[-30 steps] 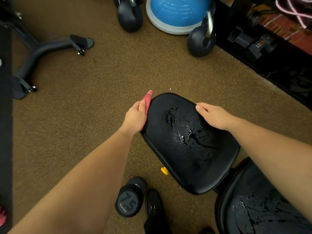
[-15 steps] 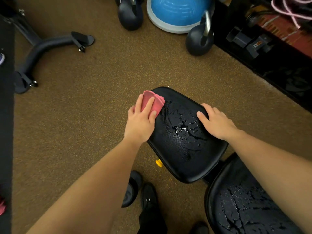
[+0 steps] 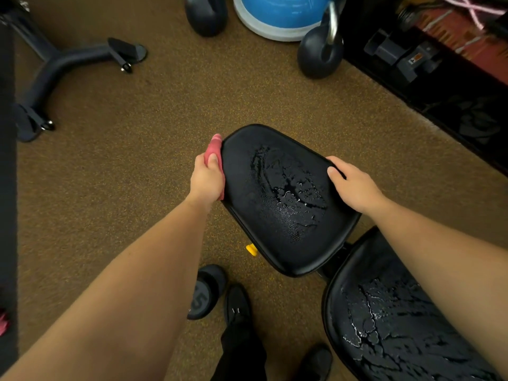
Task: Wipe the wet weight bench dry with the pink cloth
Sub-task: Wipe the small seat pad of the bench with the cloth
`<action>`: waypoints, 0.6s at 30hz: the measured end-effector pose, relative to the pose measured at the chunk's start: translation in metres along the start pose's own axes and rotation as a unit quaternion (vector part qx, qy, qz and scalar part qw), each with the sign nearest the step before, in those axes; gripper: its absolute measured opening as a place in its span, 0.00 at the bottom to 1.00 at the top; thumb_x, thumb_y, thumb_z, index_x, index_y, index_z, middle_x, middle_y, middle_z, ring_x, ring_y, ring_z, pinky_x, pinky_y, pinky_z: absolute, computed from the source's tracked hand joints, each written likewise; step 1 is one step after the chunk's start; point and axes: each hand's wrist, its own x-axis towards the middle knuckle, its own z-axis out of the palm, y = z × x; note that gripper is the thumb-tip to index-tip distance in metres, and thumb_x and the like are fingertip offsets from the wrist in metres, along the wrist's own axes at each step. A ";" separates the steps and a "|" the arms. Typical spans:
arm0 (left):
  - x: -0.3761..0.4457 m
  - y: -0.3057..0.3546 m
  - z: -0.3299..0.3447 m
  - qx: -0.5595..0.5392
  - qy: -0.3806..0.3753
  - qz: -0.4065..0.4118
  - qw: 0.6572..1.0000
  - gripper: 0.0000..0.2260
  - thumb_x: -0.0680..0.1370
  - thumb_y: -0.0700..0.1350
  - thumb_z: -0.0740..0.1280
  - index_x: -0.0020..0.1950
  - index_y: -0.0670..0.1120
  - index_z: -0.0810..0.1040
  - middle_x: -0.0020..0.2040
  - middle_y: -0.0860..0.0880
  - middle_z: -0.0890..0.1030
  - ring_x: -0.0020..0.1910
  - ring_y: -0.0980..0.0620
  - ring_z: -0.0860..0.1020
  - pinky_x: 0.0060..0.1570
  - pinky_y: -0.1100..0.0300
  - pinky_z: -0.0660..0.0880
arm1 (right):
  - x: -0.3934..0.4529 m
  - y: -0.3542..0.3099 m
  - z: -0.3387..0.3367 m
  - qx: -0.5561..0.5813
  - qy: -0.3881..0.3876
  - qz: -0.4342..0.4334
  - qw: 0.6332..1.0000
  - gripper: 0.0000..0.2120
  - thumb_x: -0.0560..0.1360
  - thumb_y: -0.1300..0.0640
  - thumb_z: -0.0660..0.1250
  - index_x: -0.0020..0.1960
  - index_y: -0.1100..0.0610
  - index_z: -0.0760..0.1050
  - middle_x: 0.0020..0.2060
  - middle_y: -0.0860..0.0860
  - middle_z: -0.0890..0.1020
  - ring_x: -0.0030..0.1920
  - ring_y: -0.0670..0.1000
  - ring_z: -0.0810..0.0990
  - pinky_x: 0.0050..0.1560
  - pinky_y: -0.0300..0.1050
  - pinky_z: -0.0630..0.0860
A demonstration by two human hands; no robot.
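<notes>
The black seat pad of the weight bench lies in the middle of the head view, with water beaded across its centre. My left hand presses the pink cloth against the pad's left side edge; most of the cloth is hidden under my palm. On the pad's right edge rests my right hand, fingers spread and flat, holding nothing. The bench's back pad at the lower right is also wet, with streaks and drops all over it.
Brown carpet lies all around. Two kettlebells and a blue balance dome stand at the top. A dark machine leg is upper left, a black rack right. A dumbbell and my shoes are below.
My left hand slid the pink cloth off the top of the seat pad, back down onto its left side edge. My right hand stayed on the right edge.
</notes>
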 end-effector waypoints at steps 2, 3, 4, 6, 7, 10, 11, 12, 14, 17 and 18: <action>-0.009 -0.006 0.002 -0.038 0.018 -0.027 0.999 0.20 0.85 0.58 0.52 0.73 0.49 0.66 0.58 0.50 0.75 0.58 0.48 0.75 0.57 0.53 0.69 | -0.003 0.004 0.002 0.013 -0.002 -0.002 1.000 0.23 0.85 0.42 0.50 0.79 0.40 0.59 0.77 0.49 0.66 0.76 0.56 0.63 0.74 0.55 0.61; -0.015 -0.010 0.003 -0.049 0.025 -0.041 0.998 0.21 0.85 0.58 0.51 0.73 0.49 0.66 0.58 0.50 0.75 0.57 0.48 0.75 0.58 0.52 0.71 | -0.004 0.006 0.003 0.017 -0.003 -0.003 1.000 0.22 0.85 0.43 0.50 0.79 0.40 0.58 0.77 0.50 0.65 0.77 0.57 0.63 0.75 0.55 0.61; -0.021 -0.015 0.004 -0.059 0.030 -0.049 0.997 0.22 0.84 0.59 0.51 0.72 0.49 0.66 0.58 0.50 0.76 0.57 0.47 0.76 0.60 0.50 0.72 | -0.006 0.007 0.003 0.021 -0.003 -0.005 1.000 0.22 0.86 0.44 0.50 0.80 0.40 0.58 0.78 0.51 0.64 0.77 0.57 0.62 0.76 0.55 0.60; -0.036 -0.025 0.006 -0.063 0.036 -0.058 0.996 0.25 0.83 0.62 0.51 0.71 0.47 0.68 0.59 0.46 0.78 0.57 0.43 0.77 0.62 0.45 0.74 | -0.012 0.008 0.003 0.034 0.004 -0.011 0.999 0.23 0.86 0.46 0.51 0.80 0.43 0.57 0.78 0.51 0.63 0.77 0.57 0.61 0.75 0.54 0.59; -0.045 -0.031 0.008 -0.059 0.037 -0.060 0.996 0.26 0.82 0.63 0.51 0.70 0.47 0.68 0.60 0.45 0.78 0.57 0.42 0.78 0.63 0.44 0.74 | -0.015 0.009 0.003 0.037 0.013 -0.016 0.999 0.23 0.86 0.47 0.52 0.81 0.44 0.57 0.78 0.52 0.63 0.77 0.56 0.61 0.75 0.53 0.59; -0.078 -0.047 0.023 -0.053 0.034 -0.042 0.997 0.21 0.85 0.57 0.50 0.74 0.48 0.63 0.61 0.46 0.76 0.56 0.46 0.76 0.60 0.48 0.72 | -0.033 0.012 0.004 -0.016 0.051 -0.061 0.997 0.28 0.84 0.45 0.57 0.81 0.48 0.56 0.78 0.51 0.62 0.78 0.54 0.58 0.75 0.56 0.59; -0.090 -0.051 0.029 -0.053 0.030 -0.028 0.998 0.21 0.85 0.56 0.51 0.77 0.49 0.59 0.62 0.47 0.75 0.57 0.46 0.75 0.61 0.50 0.71 | -0.042 0.013 0.005 -0.049 0.066 -0.087 0.993 0.31 0.83 0.43 0.58 0.82 0.49 0.54 0.78 0.51 0.61 0.78 0.54 0.56 0.76 0.57 0.58; -0.103 -0.053 0.035 -0.051 0.028 -0.010 0.998 0.23 0.86 0.55 0.51 0.80 0.50 0.54 0.65 0.46 0.74 0.60 0.46 0.74 0.63 0.51 0.69 | -0.050 0.014 0.006 -0.085 0.077 -0.116 0.987 0.35 0.81 0.40 0.60 0.82 0.51 0.53 0.79 0.52 0.59 0.79 0.54 0.54 0.77 0.57 0.56; -0.122 -0.062 0.048 -0.040 0.025 0.044 0.998 0.27 0.86 0.52 0.52 0.82 0.50 0.46 0.75 0.44 0.66 0.71 0.45 0.68 0.70 0.53 0.63 | -0.065 0.015 0.010 -0.144 0.063 -0.154 0.975 0.46 0.76 0.32 0.62 0.83 0.53 0.47 0.82 0.52 0.51 0.81 0.52 0.46 0.80 0.56 0.49; -0.149 -0.077 0.070 0.033 0.004 0.135 0.990 0.28 0.86 0.51 0.50 0.82 0.47 0.41 0.82 0.45 0.38 0.81 0.47 0.41 0.78 0.54 0.44 | -0.084 0.020 0.016 -0.191 -0.007 -0.142 0.971 0.63 0.66 0.22 0.64 0.82 0.56 0.36 0.81 0.49 0.35 0.80 0.49 0.32 0.80 0.56 0.41; -0.156 -0.082 0.077 0.086 0.002 0.167 0.982 0.27 0.86 0.52 0.48 0.82 0.47 0.41 0.81 0.45 0.34 0.80 0.46 0.35 0.78 0.52 0.40 | -0.088 0.023 0.017 -0.197 -0.028 -0.136 0.971 0.66 0.64 0.21 0.64 0.81 0.56 0.33 0.80 0.49 0.32 0.79 0.49 0.29 0.80 0.57 0.41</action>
